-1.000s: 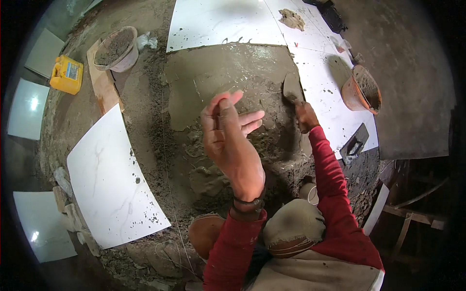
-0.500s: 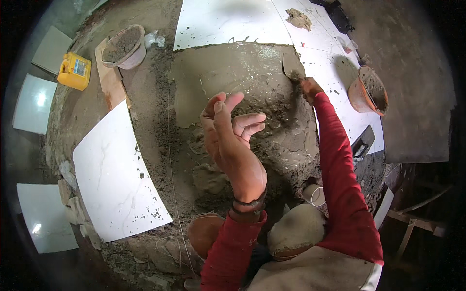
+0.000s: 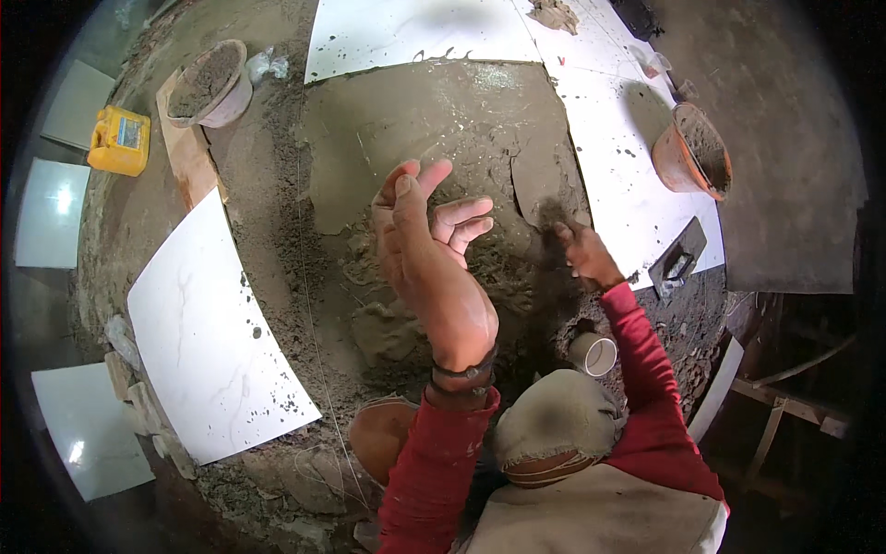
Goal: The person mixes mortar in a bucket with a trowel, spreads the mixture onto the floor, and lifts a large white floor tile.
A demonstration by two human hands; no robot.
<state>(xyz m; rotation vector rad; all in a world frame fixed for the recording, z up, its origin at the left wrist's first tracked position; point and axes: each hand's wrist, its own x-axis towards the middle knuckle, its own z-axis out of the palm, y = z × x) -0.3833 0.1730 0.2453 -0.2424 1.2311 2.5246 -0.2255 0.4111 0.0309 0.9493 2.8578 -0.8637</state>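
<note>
My right hand is closed round a trowel, whose mortar-coated blade lies against the wet grey mortar bed near its right edge. The trowel's handle is mostly hidden in my fingers. In the middle, my left hand is held up above the mortar, holding nothing, with its fingers apart and partly curled. Under it the mortar is rough and lumpy; farther off it is smoother. White tiles border the bed on the far side, and more white tiles border it on the right.
A loose marbled tile lies at left, beside a taut string. Two mortar buckets, a yellow jerrycan, a black-handled float and a white pipe piece stand or lie around. My knee is close below.
My right hand has drawn the trowel nearer to me and slightly left along the bed's right side. My left hand stays raised in nearly the same pose. The view has shifted slightly.
</note>
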